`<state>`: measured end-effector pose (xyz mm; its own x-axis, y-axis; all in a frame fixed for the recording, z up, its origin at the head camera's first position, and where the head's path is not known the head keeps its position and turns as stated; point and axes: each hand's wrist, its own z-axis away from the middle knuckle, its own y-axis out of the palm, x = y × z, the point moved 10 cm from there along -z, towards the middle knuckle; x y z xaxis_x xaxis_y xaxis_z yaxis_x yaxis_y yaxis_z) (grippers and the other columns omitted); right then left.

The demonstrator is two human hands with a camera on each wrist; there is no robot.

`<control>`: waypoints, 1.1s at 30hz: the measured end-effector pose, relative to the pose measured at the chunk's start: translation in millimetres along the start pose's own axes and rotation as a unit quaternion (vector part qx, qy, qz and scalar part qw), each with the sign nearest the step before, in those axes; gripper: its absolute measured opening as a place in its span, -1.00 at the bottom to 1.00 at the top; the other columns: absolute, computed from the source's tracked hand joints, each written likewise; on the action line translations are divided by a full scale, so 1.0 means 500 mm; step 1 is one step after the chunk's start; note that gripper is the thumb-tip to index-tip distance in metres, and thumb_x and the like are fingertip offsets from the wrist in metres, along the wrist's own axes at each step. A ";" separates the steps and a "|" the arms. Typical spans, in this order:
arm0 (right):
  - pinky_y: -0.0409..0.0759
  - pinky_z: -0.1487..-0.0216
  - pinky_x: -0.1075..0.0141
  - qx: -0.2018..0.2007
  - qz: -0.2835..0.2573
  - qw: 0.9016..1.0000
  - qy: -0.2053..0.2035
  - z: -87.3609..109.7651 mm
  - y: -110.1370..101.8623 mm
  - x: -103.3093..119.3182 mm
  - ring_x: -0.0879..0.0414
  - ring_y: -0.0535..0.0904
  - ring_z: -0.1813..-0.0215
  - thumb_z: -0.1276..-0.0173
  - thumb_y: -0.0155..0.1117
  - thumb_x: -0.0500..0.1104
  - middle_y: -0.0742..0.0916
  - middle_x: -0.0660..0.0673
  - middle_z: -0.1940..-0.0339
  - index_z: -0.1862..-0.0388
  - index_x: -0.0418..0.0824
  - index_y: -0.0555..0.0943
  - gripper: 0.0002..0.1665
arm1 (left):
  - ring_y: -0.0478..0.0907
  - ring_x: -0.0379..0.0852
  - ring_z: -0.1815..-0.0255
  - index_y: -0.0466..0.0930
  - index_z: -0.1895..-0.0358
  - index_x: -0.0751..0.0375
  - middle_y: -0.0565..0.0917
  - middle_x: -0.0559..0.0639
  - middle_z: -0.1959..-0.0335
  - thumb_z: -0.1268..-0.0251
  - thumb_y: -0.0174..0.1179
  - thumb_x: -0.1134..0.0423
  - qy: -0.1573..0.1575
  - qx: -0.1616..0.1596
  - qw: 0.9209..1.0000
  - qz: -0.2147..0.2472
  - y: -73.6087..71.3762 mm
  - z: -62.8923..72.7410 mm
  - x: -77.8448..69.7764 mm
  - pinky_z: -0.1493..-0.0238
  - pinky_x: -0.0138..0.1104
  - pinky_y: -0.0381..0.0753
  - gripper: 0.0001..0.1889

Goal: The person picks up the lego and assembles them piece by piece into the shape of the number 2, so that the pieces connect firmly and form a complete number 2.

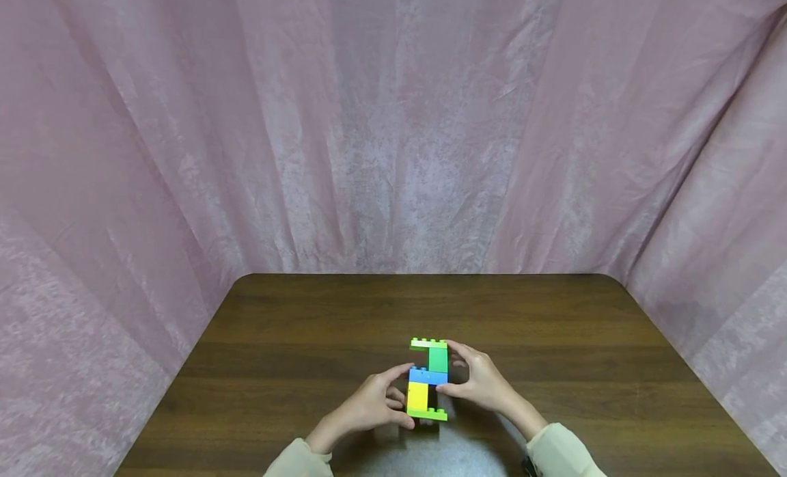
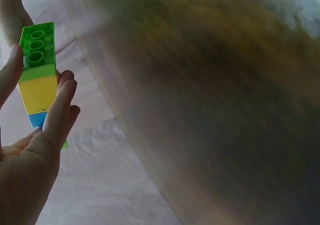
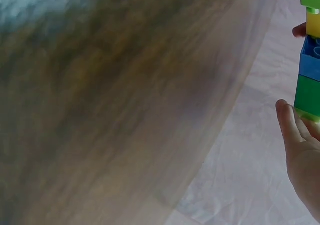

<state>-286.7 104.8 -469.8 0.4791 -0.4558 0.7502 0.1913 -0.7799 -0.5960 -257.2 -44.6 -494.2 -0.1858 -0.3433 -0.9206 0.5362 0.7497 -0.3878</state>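
Note:
Between my two hands stands a joined stack of toy building bricks over the table. From top to bottom it has a lime brick [image 1: 428,344], a green brick [image 1: 438,360], a blue brick [image 1: 428,377], a yellow brick [image 1: 417,397] and another lime brick [image 1: 427,414]. My left hand [image 1: 371,400] holds the lower left, index finger near the blue brick and thumb at the bottom lime one. Gripping the upper right side, my right hand [image 1: 486,381] has its index finger by the top lime brick and thumb by the blue one. The left wrist view shows the bottom lime brick's hollow underside [image 2: 38,45].
A brown wooden table [image 1: 295,326] lies beneath the hands. Pink curtains [image 1: 393,156] hang behind it and along both sides. Light reflects off the table near its front.

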 end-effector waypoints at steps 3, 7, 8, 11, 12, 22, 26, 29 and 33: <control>0.66 -0.06 0.10 0.010 0.020 1.000 0.014 -0.001 0.004 -0.005 -0.19 0.67 -0.05 -0.03 0.58 -0.09 0.64 -0.39 -0.15 -0.32 -0.49 0.35 -0.04 | 0.70 0.08 0.05 0.22 -0.42 0.37 0.48 0.39 -0.27 0.02 0.48 0.40 -0.009 0.001 1.000 0.001 0.001 0.000 0.006 0.03 -0.22 0.70 -0.12; 0.66 -0.07 0.13 0.011 0.058 0.998 0.022 -0.002 0.006 -0.009 -0.15 0.68 -0.07 0.01 0.59 -0.03 0.66 -0.35 -0.16 -0.30 -0.44 0.40 -0.04 | 0.65 0.16 -0.07 0.27 -0.39 0.34 0.40 0.36 -0.35 0.03 0.50 0.36 -0.016 -0.005 1.000 -0.022 -0.002 0.000 0.010 -0.03 -0.17 0.68 -0.15; 0.65 -0.08 0.12 0.011 0.064 0.998 0.021 -0.003 0.007 -0.009 -0.15 0.68 -0.07 0.01 0.59 -0.03 0.67 -0.34 -0.15 -0.30 -0.43 0.41 -0.04 | 0.64 0.16 -0.08 0.28 -0.37 0.35 0.41 0.35 -0.34 0.04 0.51 0.35 -0.013 -0.007 0.999 -0.033 -0.003 0.000 0.009 -0.05 -0.16 0.67 -0.16; 0.64 -0.09 0.08 0.014 0.072 0.997 0.024 -0.004 0.009 -0.010 -0.15 0.66 -0.08 0.02 0.60 -0.01 0.68 -0.33 -0.14 -0.30 -0.43 0.41 -0.03 | 0.61 0.15 -0.07 0.31 -0.34 0.38 0.46 0.29 -0.28 0.09 0.54 0.31 0.010 -0.018 0.997 -0.079 -0.008 0.000 0.001 -0.06 -0.17 0.66 -0.15; 0.63 -0.09 0.06 0.015 0.074 0.997 0.025 -0.005 0.010 -0.011 -0.15 0.66 -0.09 0.02 0.60 0.00 0.68 -0.32 -0.14 -0.30 -0.42 0.41 -0.03 | 0.60 0.14 -0.05 0.31 -0.32 0.40 0.48 0.27 -0.26 0.11 0.55 0.29 0.019 -0.022 0.995 -0.095 -0.010 0.000 -0.002 -0.06 -0.18 0.66 -0.14; 0.60 -0.09 -0.04 0.014 0.102 0.994 0.045 -0.012 0.010 -0.013 -0.17 0.61 -0.14 0.05 0.61 0.05 0.67 -0.32 -0.14 -0.26 -0.39 0.45 -0.03 | 0.57 0.05 0.01 0.37 -0.23 0.29 0.59 0.14 -0.08 0.21 0.60 0.20 0.034 -0.034 0.987 -0.155 -0.020 -0.007 -0.003 0.04 -0.25 0.61 -0.16; 0.59 -0.08 -0.06 0.017 0.113 0.992 0.061 -0.011 0.010 -0.017 -0.19 0.58 -0.14 0.06 0.61 0.08 0.67 -0.31 -0.11 -0.26 -0.35 0.47 -0.04 | 0.59 0.08 -0.02 0.36 -0.25 0.30 0.58 0.17 -0.14 0.22 0.61 0.21 0.040 -0.030 0.986 -0.159 -0.018 -0.011 -0.001 -0.02 -0.21 0.62 -0.13; 0.58 -0.06 -0.07 0.020 0.117 0.990 0.069 -0.010 0.011 -0.020 -0.19 0.57 -0.12 0.07 0.61 0.09 0.67 -0.29 -0.07 -0.26 -0.35 0.47 -0.04 | 0.58 0.06 -0.06 0.35 -0.29 0.29 0.57 0.16 -0.19 0.20 0.60 0.19 0.037 -0.025 0.985 -0.165 -0.015 -0.014 0.003 -0.08 -0.18 0.61 -0.11; 0.59 -0.04 -0.03 0.030 0.119 0.990 0.076 -0.010 0.017 -0.026 -0.12 0.57 -0.09 0.07 0.60 0.11 0.67 -0.26 -0.03 -0.27 -0.35 0.47 -0.02 | 0.56 0.04 -0.11 0.37 -0.30 0.26 0.59 0.11 -0.18 0.19 0.60 0.16 0.021 -0.018 0.984 -0.174 -0.011 -0.016 0.011 -0.13 -0.14 0.59 -0.11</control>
<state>-295.7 101.8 -483.1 0.3837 -0.6863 0.6179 0.1420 -0.6173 -0.7738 -267.9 -46.2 -497.3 -0.3872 -0.5601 -0.7324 0.4053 0.6101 -0.6808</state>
